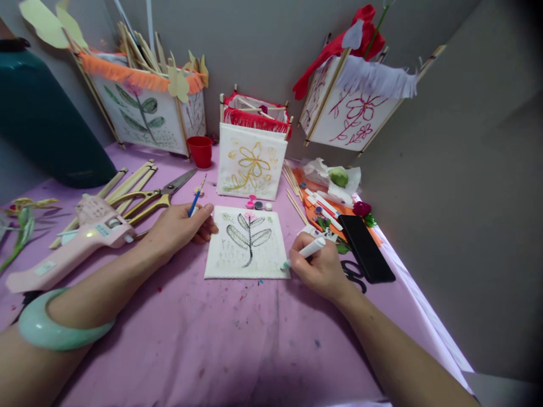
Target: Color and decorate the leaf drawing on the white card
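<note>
A white square panel [265, 257] lies flat on the table, bearing a drawn plant with a dark stem, hatched leaves and a pink flower. My right hand [318, 268] is closed round a white marker [313, 247], whose green tip touches the panel's lower right corner. At the panel's left edge, my left hand [184, 226] is closed with a thin blue paintbrush [195, 199] between its fingers, bristles pointing up. Just beyond the panel sit small paint pots [258, 205], pink, dark and white.
Gold-handled scissors [159, 198], a pink glue gun [91, 232] and wooden sticks lie left. Behind stand a red cup [200, 152], a yellow-flower panel [252, 164] and decorated boxes [144, 113]. To the right are a black phone [367, 249], black-handled scissors [355, 274] and markers [324, 209].
</note>
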Demonstrator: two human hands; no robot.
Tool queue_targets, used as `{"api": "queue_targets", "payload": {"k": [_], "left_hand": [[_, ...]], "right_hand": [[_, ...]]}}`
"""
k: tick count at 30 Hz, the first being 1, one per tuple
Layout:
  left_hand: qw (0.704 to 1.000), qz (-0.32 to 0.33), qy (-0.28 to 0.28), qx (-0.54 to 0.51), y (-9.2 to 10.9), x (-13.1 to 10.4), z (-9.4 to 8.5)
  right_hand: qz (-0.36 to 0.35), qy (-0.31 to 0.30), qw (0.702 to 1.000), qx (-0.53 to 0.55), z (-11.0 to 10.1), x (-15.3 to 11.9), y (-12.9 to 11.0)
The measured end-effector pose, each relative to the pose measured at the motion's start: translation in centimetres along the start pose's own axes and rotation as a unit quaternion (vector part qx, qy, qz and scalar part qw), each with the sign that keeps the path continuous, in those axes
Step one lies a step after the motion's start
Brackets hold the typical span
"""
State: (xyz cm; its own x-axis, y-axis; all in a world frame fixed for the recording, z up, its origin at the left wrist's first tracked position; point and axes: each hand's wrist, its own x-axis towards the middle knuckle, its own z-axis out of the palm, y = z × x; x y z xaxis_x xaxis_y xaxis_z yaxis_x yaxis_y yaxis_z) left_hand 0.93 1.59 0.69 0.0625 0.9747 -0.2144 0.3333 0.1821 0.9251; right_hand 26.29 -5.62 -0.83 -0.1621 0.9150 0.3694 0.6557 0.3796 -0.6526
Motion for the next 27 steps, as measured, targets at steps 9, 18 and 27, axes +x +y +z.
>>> {"api": "queue_targets", "payload": {"k": [9, 18, 27], "left_hand": [[1.0, -0.002, 0.007, -0.007, -0.3, 0.4, 0.0], [1.0, -0.006, 0.007, -0.005, 0.0, 0.1, 0.0], [1.0, -0.003, 0.011, 0.0, -0.2, 0.3, 0.0]], "right_hand": [[0.017, -0.054, 0.994, 0.09, 1.4, -0.2, -1.2], [0.037, 0.108, 0.991, 0.064, -0.3, 0.3, 0.4], [0.033, 0.065, 0.997, 0.033, -0.2, 0.4, 0.2]]}}
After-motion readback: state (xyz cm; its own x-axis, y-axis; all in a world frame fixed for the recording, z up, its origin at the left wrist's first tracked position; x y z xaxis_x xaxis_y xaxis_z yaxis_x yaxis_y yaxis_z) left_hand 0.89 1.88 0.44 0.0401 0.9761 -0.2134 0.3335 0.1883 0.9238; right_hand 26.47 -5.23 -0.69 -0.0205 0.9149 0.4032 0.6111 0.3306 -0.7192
